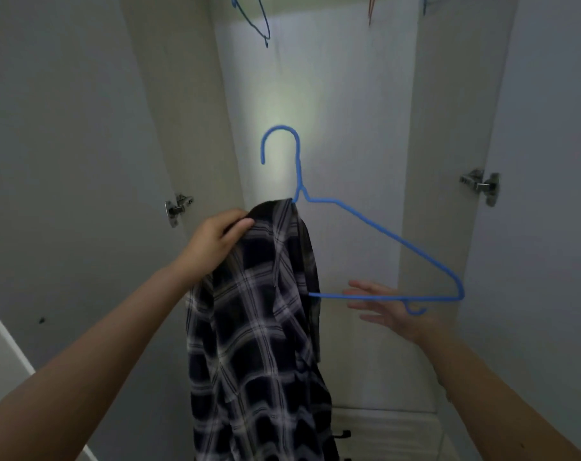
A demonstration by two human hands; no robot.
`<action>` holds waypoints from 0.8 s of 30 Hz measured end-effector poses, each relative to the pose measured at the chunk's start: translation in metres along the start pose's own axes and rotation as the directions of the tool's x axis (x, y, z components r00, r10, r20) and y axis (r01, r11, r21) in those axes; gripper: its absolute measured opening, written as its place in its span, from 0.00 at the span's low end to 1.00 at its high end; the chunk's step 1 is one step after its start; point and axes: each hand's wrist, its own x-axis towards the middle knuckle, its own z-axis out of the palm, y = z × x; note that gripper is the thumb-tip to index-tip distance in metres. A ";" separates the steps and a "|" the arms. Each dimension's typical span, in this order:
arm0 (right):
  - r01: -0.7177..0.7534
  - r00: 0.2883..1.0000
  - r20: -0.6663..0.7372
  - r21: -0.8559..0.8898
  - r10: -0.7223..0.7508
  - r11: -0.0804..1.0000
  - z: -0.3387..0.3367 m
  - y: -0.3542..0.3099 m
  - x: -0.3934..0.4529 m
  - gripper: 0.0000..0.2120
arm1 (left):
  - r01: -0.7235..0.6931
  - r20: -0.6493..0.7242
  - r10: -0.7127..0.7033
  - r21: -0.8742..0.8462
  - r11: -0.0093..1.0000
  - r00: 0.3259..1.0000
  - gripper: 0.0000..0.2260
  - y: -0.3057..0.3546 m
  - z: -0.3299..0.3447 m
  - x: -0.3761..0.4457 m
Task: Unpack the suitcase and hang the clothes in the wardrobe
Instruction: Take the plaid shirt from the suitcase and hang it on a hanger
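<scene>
Here the left hand (216,241) grips the plaid shirt (259,327); right hand (385,311) spread.

Dim, cool-toned interior view in which the brightest area is a soft pale glow on the white back panel of the wardrobe (315,94), directly behind the hook of the thin blue wire hanger (382,234), fading to grey toward the open white doors (66,128). The open right hand (385,311) is smeared by motion blur, and the dark plaid shirt (259,327) reads soft, its checks slightly blurred. Wide-angle distortion bows the door edges and stretches both forearms at the lower corners.
</scene>
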 end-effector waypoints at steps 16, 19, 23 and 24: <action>0.227 0.938 -0.261 -0.043 -0.230 0.973 0.047 -0.051 0.007 0.06 | 0.043 -0.052 -0.046 -0.054 0.998 0.998 0.12 -0.008 -0.019 -0.004; 0.229 0.948 -0.187 -0.163 -0.258 0.960 0.029 -0.068 0.003 0.12 | 0.059 -0.019 -0.060 -0.018 0.998 0.998 0.12 -0.015 -0.023 -0.014; 0.183 0.949 -0.201 -0.275 -0.243 0.944 0.007 -0.089 -0.004 0.07 | 0.069 0.025 -0.068 -0.045 0.997 0.997 0.14 -0.021 -0.023 -0.024; 0.201 0.946 -0.186 -0.307 -0.266 0.930 0.002 -0.094 -0.006 0.07 | 0.048 0.042 -0.047 -0.037 0.998 0.998 0.14 -0.022 -0.022 -0.025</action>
